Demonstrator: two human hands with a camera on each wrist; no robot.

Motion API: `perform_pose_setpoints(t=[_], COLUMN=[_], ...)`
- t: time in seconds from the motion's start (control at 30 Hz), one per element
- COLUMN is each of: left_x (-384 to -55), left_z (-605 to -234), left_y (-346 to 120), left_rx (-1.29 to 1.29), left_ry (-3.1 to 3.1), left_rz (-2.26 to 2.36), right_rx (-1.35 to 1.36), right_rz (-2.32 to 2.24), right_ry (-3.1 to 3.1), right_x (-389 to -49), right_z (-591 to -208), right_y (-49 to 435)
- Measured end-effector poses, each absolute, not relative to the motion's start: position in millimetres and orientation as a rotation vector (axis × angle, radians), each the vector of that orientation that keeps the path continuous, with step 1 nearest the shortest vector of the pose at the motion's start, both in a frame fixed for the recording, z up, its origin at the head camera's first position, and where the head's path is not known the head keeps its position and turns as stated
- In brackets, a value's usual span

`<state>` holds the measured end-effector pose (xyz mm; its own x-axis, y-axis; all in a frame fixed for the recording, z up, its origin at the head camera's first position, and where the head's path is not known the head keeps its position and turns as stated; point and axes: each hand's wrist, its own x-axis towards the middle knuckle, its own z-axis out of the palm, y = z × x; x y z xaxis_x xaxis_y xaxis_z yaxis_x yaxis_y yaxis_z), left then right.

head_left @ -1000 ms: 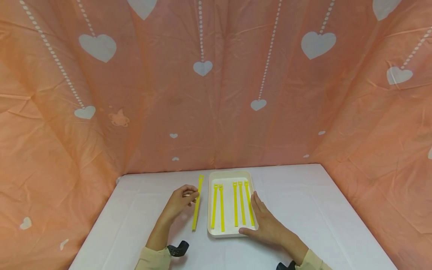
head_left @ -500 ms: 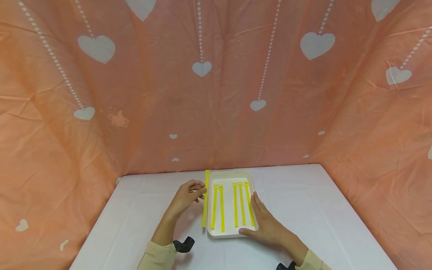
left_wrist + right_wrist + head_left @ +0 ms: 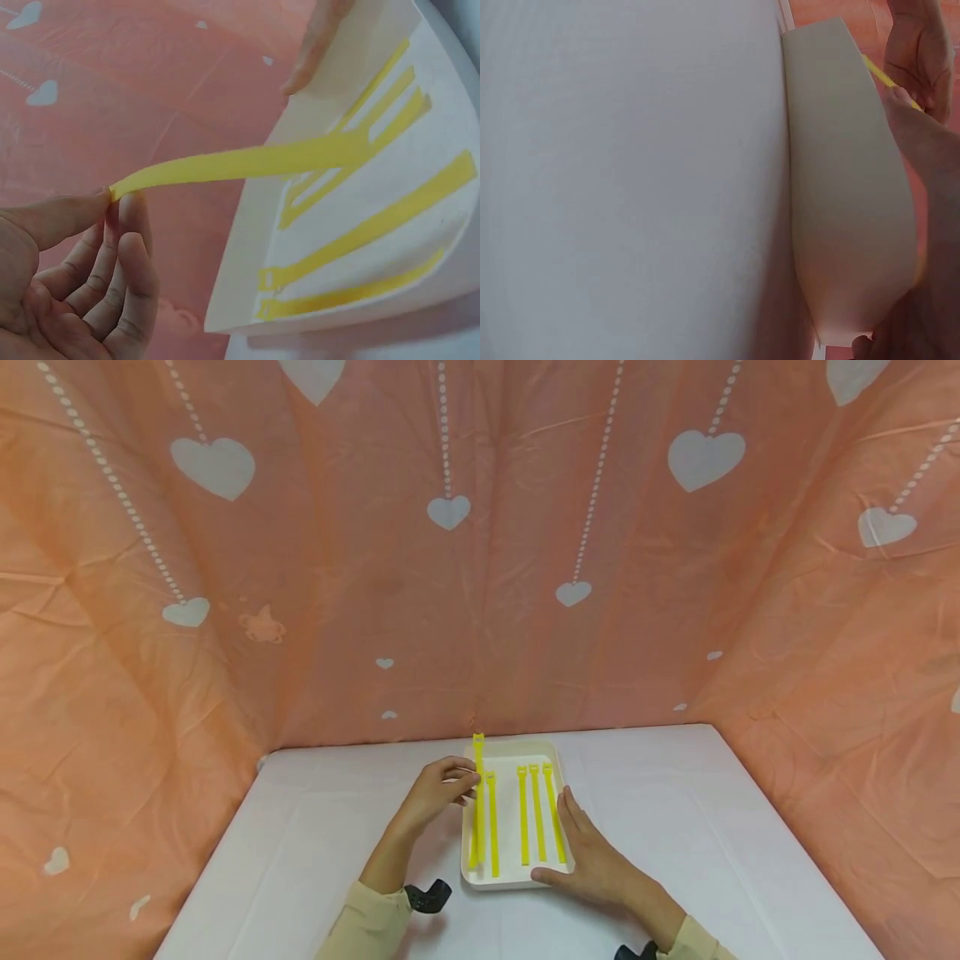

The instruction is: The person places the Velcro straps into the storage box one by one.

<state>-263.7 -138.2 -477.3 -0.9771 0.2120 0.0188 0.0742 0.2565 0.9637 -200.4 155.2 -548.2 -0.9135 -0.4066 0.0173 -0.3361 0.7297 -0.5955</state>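
Observation:
My left hand [image 3: 442, 787] pinches a yellow cable tie [image 3: 247, 161], a flat strap with a slotted head, between thumb and fingers. In the head view this tie overlaps the left side of the cream tray [image 3: 507, 839] and partly hides the leftmost tie there. Beside it lies another yellow tie [image 3: 492, 827], and on the tray's right half a group of several more, including one tie [image 3: 523, 818]. My right hand [image 3: 600, 864] rests at the tray's front right corner, fingers straight along the right wall and thumb across the front rim.
A white cloth [image 3: 720, 852] covers the table under the tray. Behind it and on both sides hangs an orange-pink curtain [image 3: 510, 668] with white hearts. A black wrist mount [image 3: 428, 897] sits on the left wrist.
My left hand has carried the pinched cable tie rightward, from beside the tray to over its left side. The right hand and tray have stayed put.

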Motion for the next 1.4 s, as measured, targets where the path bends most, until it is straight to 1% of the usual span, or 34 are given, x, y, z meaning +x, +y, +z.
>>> perform_pose_setpoints(t=[0.33, 0.57, 0.87, 1.4], left_x=[-274, -281, -287, -292], left_z=[-486, -496, -504, -509], left_y=[-115, -104, -95, -85], left_rx=[0.271, 0.242, 0.224, 0.148], left_ry=[2.367, 2.357, 2.375, 2.379], left_rz=[1.775, 1.737, 1.679, 1.624], right_rx=[-0.592, -0.611, -0.632, -0.592], right_rz=[-0.953, -0.943, -0.946, -0.941], right_ry=[2.807, 2.815, 2.826, 2.820], right_x=[-199, -201, -202, -200], right_z=[-545, -550, -552, -548], right_y=[154, 156, 157, 156])
